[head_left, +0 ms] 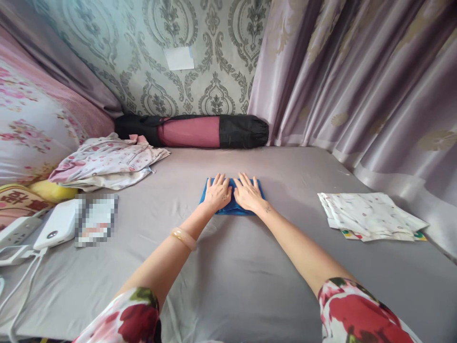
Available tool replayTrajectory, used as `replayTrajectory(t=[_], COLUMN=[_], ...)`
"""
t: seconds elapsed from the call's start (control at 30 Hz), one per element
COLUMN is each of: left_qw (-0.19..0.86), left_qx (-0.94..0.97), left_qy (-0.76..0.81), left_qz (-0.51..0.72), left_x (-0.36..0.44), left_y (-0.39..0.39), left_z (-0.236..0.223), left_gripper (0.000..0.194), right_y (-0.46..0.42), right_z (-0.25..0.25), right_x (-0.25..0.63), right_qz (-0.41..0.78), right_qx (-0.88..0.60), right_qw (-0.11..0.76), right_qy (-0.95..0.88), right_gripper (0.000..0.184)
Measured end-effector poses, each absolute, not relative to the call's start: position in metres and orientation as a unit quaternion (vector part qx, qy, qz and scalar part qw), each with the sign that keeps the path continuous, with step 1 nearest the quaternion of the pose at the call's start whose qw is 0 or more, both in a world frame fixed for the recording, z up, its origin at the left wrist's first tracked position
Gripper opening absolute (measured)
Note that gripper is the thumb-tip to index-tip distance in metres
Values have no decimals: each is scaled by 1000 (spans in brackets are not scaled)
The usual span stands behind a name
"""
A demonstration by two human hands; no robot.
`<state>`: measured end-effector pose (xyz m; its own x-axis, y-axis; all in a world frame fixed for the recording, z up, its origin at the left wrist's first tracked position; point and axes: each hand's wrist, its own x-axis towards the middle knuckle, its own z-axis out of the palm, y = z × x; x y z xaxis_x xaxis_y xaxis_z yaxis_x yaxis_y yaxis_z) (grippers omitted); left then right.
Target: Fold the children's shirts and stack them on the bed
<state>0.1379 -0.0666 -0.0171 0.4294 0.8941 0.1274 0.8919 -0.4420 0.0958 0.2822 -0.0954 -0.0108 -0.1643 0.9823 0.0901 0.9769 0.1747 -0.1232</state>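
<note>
A blue folded cloth (228,209) lies flat on the grey bed sheet (171,190) in the middle of the view. My left hand (216,193) rests palm down on its left part, fingers stretched forward. On the right part lies my right hand (249,193), also palm down with its fingers extended. Both hands cover much of the cloth, so only its edges and the strip between them show. Neither hand grips anything.
Folded white patterned fabric (371,214) lies to the right. At the left are a heap of printed clothes (110,162), a white power bank (59,224) with cables, and a power strip (19,231). A black-and-pink rolled bag (189,132) lies along the wall.
</note>
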Motion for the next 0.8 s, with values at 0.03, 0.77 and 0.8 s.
replayTrajectory(t=[0.03,0.77,0.8], left_qw=[-4,34,39], left_qx=[843,821,820], left_qy=[531,567,569], left_qz=[91,53,51], left_x=[139,130,130], left_y=[-66,-67,-68], left_z=[-19,-29,-30], left_gripper=[51,67,67], right_y=[-95,-98,-98], right_z=[-13,-25,-27], right_x=[280,290,290], right_qz=[12,24,23], right_qx=[-638,-675,-676], right_qw=[84,71,69], right_qy=[-765,-734,-733], right_gripper=[55,57,57])
